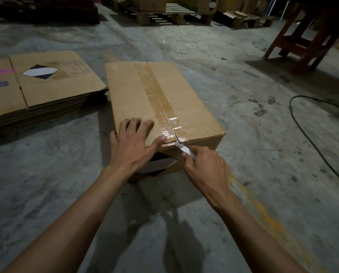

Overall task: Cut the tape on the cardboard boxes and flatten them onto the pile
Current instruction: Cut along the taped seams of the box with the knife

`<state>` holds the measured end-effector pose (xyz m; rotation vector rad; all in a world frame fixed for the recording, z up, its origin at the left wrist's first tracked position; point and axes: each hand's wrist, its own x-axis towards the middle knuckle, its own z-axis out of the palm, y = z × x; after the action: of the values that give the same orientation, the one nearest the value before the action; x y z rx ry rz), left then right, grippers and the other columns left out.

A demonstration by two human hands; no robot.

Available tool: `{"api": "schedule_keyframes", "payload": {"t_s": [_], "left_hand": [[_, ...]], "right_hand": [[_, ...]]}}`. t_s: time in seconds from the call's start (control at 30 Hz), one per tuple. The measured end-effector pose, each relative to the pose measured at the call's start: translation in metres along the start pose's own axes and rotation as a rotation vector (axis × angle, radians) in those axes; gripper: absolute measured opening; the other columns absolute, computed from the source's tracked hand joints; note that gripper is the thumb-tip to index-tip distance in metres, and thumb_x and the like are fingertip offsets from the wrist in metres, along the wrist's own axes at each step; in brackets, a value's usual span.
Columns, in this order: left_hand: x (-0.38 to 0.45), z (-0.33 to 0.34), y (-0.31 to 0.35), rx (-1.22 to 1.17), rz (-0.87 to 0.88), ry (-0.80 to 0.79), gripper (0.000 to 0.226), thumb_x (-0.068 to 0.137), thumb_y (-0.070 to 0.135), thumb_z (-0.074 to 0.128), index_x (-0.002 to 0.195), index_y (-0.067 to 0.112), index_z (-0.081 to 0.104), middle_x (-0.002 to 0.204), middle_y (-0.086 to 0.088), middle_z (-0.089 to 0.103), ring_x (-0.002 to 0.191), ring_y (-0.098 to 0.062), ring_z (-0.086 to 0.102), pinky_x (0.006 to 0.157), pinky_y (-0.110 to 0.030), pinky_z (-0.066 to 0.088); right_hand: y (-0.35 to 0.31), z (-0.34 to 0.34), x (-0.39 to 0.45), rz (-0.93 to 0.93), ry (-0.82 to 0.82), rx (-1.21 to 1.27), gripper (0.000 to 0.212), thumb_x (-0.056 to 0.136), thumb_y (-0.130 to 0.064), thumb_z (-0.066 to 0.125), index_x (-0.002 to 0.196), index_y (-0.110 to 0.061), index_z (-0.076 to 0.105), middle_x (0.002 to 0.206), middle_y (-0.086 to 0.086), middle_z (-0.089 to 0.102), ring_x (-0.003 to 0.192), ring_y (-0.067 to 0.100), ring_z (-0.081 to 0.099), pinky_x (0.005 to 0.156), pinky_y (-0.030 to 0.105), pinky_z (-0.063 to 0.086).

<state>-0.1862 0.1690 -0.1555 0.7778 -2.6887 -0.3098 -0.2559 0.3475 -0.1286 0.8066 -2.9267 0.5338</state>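
Pale steel shows at the near top edge of the box (pixel 160 107): a knife (pixel 184 149) blade, its tip set where the strip of tape (pixel 158 99) folds over that edge. The right hand (pixel 206 170) has its grip curled round the handle, forefinger laid along the back, likely to steer the blade along the seam. The left hand (pixel 131 140) lies spread and flat on the lid just left of the tape, grasping nothing, thumb close to the blade tip; it seems placed to keep the box from sliding and the flaps from sinking under the cut. That thumb is near enough to the edge to be at risk if the blade slips.

The box stands on the concrete floor (pixel 253 119), closed, tape whole along most of the top. Just beside it on the left lies the pile (pixel 36 95) of flattened boxes. A black cable (pixel 310 134) curves across the floor to the right.
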Motion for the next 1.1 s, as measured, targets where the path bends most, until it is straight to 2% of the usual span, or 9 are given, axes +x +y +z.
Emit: {"api": "schedule_keyframes", "payload": {"t_s": [0.07, 0.3, 0.43, 0.6, 0.73, 0.77, 0.83, 0.97, 1.1], "left_hand": [[0.001, 0.001, 0.0, 0.007, 0.0, -0.001, 0.071, 0.084, 0.081, 0.011, 0.133, 0.039, 0.04, 0.138, 0.003, 0.037, 0.133, -0.022, 0.026, 0.102, -0.055, 0.033], [-0.001, -0.001, 0.0, 0.034, 0.019, -0.012, 0.065, 0.089, 0.073, 0.013, 0.138, 0.037, 0.038, 0.142, 0.003, 0.037, 0.135, -0.023, 0.026, 0.102, -0.056, 0.034], [-0.001, -0.002, -0.003, 0.044, 0.032, -0.008, 0.07, 0.087, 0.076, 0.009, 0.138, 0.037, 0.038, 0.142, 0.003, 0.037, 0.134, -0.023, 0.027, 0.1, -0.055, 0.036], [-0.001, -0.001, -0.003, 0.036, 0.034, -0.012, 0.071, 0.087, 0.076, 0.009, 0.138, 0.037, 0.037, 0.143, 0.003, 0.037, 0.135, -0.023, 0.027, 0.101, -0.056, 0.036], [-0.001, 0.0, -0.005, 0.043, 0.037, -0.012, 0.074, 0.086, 0.08, 0.007, 0.139, 0.038, 0.037, 0.142, 0.003, 0.037, 0.134, -0.023, 0.027, 0.1, -0.055, 0.035], [-0.001, 0.0, -0.005, 0.047, 0.039, -0.01, 0.074, 0.085, 0.08, 0.007, 0.138, 0.038, 0.037, 0.141, 0.003, 0.037, 0.134, -0.023, 0.027, 0.099, -0.055, 0.036], [-0.001, 0.0, -0.004, 0.052, 0.04, -0.014, 0.075, 0.084, 0.081, 0.007, 0.138, 0.037, 0.037, 0.139, 0.004, 0.038, 0.133, -0.023, 0.028, 0.099, -0.055, 0.036], [0.0, 0.002, -0.005, 0.048, 0.038, -0.018, 0.08, 0.079, 0.085, 0.006, 0.138, 0.039, 0.036, 0.141, 0.003, 0.036, 0.133, -0.024, 0.027, 0.1, -0.056, 0.035], [0.0, 0.0, -0.003, 0.063, 0.031, -0.032, 0.085, 0.075, 0.089, 0.006, 0.138, 0.04, 0.034, 0.141, 0.003, 0.034, 0.134, -0.024, 0.025, 0.101, -0.057, 0.035]], "right_hand": [[-0.001, -0.002, 0.002, 0.024, -0.002, 0.012, 0.029, 0.092, -0.043, 0.051, 0.092, -0.018, 0.067, 0.081, 0.005, 0.064, 0.087, 0.034, 0.063, 0.061, 0.032, 0.033], [-0.007, 0.003, 0.006, 0.083, 0.076, 0.085, 0.038, 0.09, -0.049, 0.053, 0.089, -0.015, 0.069, 0.087, 0.012, 0.069, 0.089, 0.038, 0.064, 0.062, 0.032, 0.034], [-0.003, 0.001, 0.008, 0.08, 0.072, 0.103, 0.037, 0.087, -0.048, 0.055, 0.099, -0.018, 0.072, 0.093, 0.014, 0.071, 0.094, 0.04, 0.064, 0.064, 0.032, 0.034], [-0.005, 0.004, 0.019, 0.099, 0.09, 0.129, 0.033, 0.085, -0.041, 0.059, 0.086, -0.01, 0.07, 0.09, 0.017, 0.071, 0.09, 0.04, 0.064, 0.062, 0.031, 0.033], [0.02, 0.01, 0.022, 0.155, 0.127, 0.127, 0.043, 0.086, -0.053, 0.054, 0.096, -0.017, 0.073, 0.094, 0.015, 0.071, 0.092, 0.04, 0.065, 0.066, 0.035, 0.042], [0.03, 0.009, 0.024, 0.181, 0.146, 0.129, 0.045, 0.087, -0.055, 0.051, 0.094, -0.016, 0.072, 0.091, 0.015, 0.072, 0.09, 0.039, 0.065, 0.067, 0.036, 0.044], [0.039, 0.008, 0.03, 0.186, 0.161, 0.13, 0.044, 0.088, -0.053, 0.052, 0.087, -0.014, 0.071, 0.087, 0.016, 0.071, 0.086, 0.039, 0.066, 0.065, 0.035, 0.044], [0.027, 0.009, 0.033, 0.078, 0.089, 0.115, 0.036, 0.085, -0.047, 0.058, 0.099, -0.017, 0.073, 0.096, 0.016, 0.072, 0.094, 0.039, 0.065, 0.069, 0.037, 0.048], [0.038, 0.008, 0.033, 0.215, 0.149, 0.136, 0.04, 0.085, -0.051, 0.053, 0.098, -0.017, 0.07, 0.095, 0.014, 0.072, 0.094, 0.039, 0.065, 0.072, 0.039, 0.049]]}}
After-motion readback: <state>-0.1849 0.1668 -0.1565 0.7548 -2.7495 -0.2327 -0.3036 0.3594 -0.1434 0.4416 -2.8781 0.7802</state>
